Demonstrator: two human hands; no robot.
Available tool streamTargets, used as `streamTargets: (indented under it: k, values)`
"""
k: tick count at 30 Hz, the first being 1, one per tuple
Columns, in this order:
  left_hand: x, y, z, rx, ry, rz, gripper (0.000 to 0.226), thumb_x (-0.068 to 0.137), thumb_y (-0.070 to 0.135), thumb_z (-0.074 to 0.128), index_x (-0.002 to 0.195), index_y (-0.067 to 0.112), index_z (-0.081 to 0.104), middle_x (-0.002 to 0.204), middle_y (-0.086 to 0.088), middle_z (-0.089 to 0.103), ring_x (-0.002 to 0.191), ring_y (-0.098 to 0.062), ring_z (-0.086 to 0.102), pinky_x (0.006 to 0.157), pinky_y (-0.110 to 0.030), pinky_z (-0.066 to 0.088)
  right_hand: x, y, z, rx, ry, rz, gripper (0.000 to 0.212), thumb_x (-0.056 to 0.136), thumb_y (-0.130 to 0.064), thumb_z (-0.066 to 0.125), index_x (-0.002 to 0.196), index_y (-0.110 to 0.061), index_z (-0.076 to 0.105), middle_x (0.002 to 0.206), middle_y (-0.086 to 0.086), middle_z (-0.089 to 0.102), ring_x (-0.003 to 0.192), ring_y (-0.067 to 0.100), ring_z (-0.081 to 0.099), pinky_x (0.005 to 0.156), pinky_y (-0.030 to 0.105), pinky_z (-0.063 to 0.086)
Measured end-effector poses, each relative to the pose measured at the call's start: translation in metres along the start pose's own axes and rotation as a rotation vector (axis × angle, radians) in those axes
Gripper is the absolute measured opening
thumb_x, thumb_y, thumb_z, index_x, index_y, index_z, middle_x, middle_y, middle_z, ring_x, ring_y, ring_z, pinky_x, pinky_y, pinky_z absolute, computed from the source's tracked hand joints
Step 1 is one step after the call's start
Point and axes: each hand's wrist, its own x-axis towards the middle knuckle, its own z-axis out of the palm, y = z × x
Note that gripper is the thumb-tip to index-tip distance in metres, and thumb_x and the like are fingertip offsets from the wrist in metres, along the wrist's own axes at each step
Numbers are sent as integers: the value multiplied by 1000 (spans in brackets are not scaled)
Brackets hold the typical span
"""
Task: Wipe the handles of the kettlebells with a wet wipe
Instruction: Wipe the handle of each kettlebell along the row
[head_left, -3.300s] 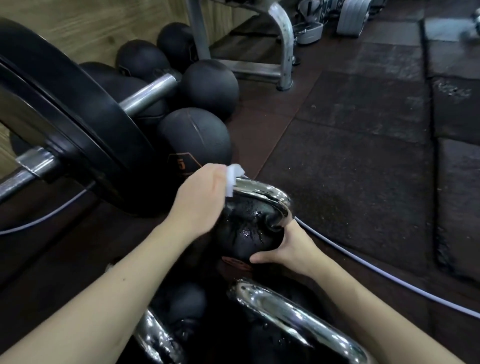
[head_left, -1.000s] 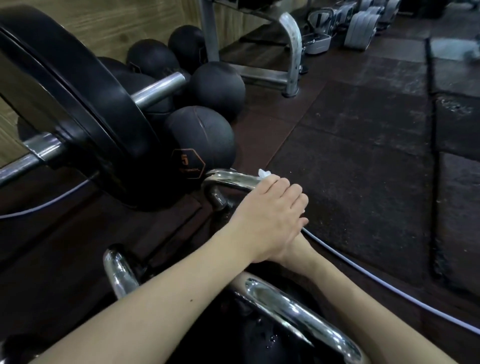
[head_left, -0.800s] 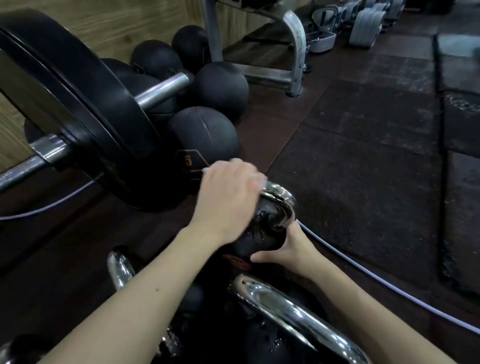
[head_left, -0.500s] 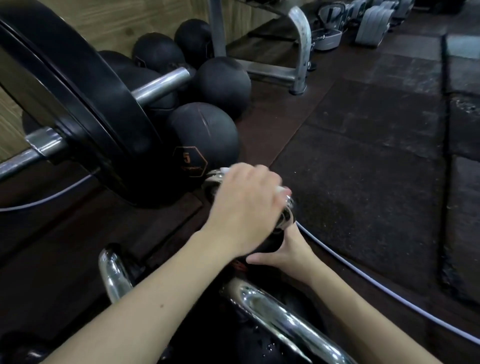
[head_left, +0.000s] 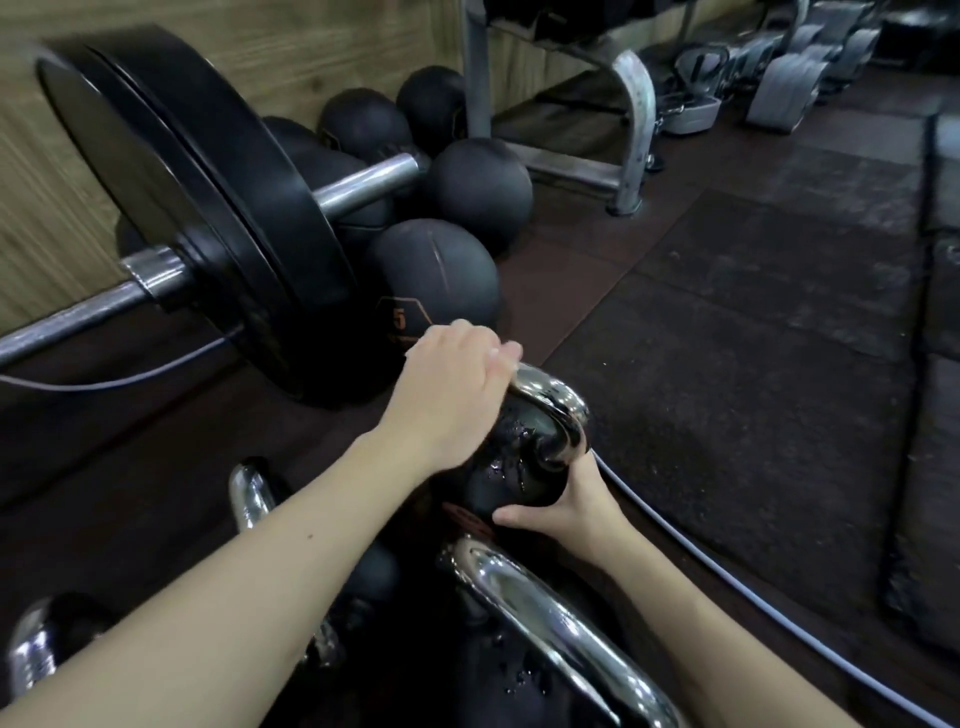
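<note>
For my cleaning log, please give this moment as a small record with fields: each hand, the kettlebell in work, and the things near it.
left hand: curled over the chrome handle at its left end; wipe not visible
right hand: holds the black kettlebell body from the right side
kettlebell body: wet drops on it
nearer kettlebell handle: chrome, untouched
behind: medicine ball marked 5, barbell plate
floor: grey cable beside the right hand

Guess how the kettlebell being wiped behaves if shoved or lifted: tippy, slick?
Probably heavy for its size: the kettlebell looks like solid black metal. The right hand cups its body, which suggests it could rock or tip while the left hand works the handle. The chrome handle is glossy, with droplets below it, so likely slippery.
</note>
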Motion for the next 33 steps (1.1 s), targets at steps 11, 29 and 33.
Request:
streamTargets:
  k: [11, 29, 33]
  values:
    - [-10, 13, -6, 190, -127, 306, 71, 92, 64, 56, 142, 14, 51, 137, -4, 57, 129, -27, 51, 120, -43, 32, 0, 0, -3, -25, -4, -44, 106, 43, -53, 102, 131, -51, 42, 129, -15, 54, 120, 2, 56, 104, 23, 46]
    - [-32, -22, -55, -7, -137, 297, 34, 104, 12, 40, 136, 16, 50, 127, 1, 57, 119, -29, 55, 101, -34, 39, -14, -56, -52, -421, -154, 127, 99, 63, -35, 98, 146, -27, 46, 138, -10, 59, 135, 17, 54, 110, 19, 39]
    - [-88, -78, -110, -146, -145, -98, 61, 105, 2, 39, 162, 20, 32, 163, 4, 38, 147, -19, 37, 118, -25, 26, -35, -124, -76, -530, 10, 145, 87, 84, -36, 84, 156, -17, 39, 152, 6, 54, 141, 22, 50, 106, 24, 35]
